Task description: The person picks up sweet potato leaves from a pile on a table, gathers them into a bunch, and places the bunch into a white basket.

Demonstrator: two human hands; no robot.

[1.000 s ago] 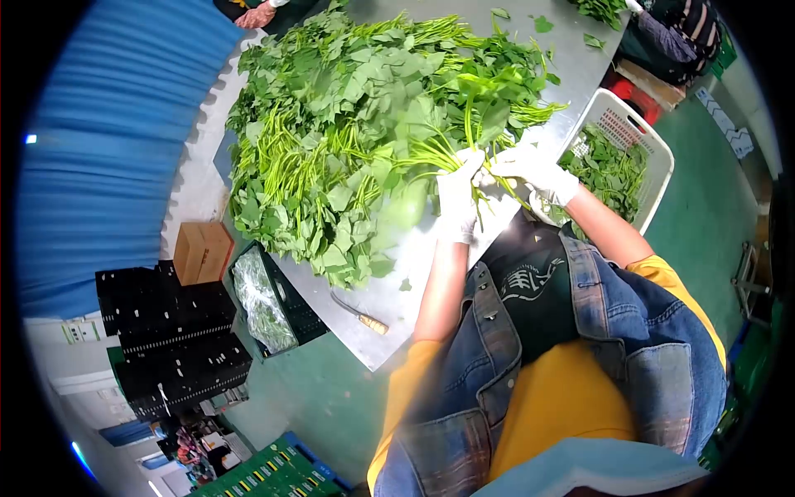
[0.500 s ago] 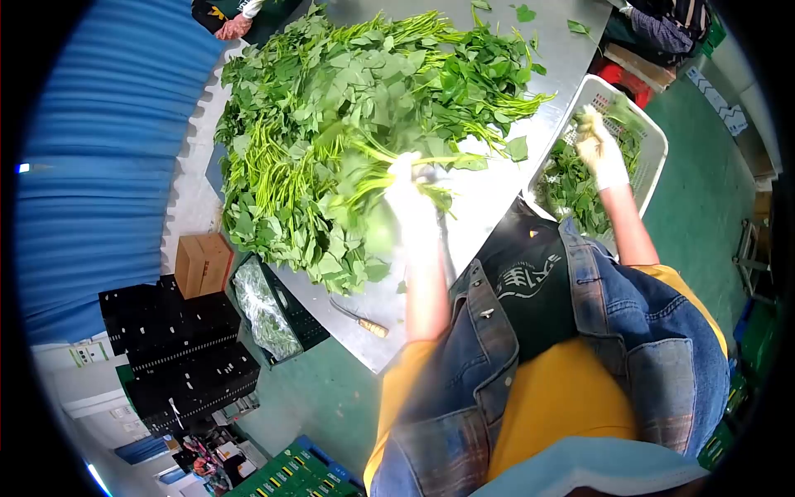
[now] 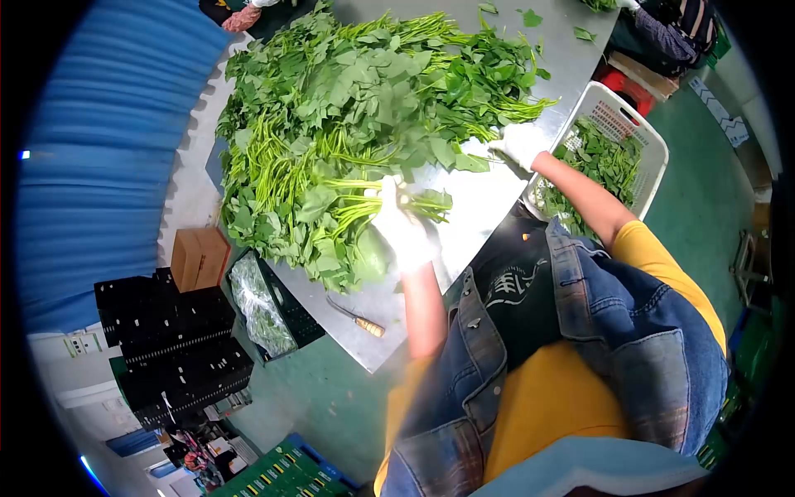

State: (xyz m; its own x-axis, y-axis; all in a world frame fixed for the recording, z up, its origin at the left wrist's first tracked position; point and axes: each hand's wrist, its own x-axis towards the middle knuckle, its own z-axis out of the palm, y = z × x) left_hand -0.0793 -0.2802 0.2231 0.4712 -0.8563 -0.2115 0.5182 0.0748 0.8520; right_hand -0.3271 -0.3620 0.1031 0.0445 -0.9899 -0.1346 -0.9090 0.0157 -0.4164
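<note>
We've white crate [image 3: 655,161] on R w/ loose greens [image 3: 609,161] in; our L hand [image 3: 402,222] clamps stem bunch [image 3: 351,213] by leaf pile [image 3: 356,95]; R hand [image 3: 522,145] nr worktop [image 3: 476,197] edge, can't tell grip; bare room btwn.

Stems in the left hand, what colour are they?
The stems are light green, best seen in the head view.

The person's two white-gloved hands [image 3: 404,228], one held bunch of leafy green stems [image 3: 352,209], one curved wooden-handled knife [image 3: 366,324], one white plastic basket [image 3: 657,161].
</note>
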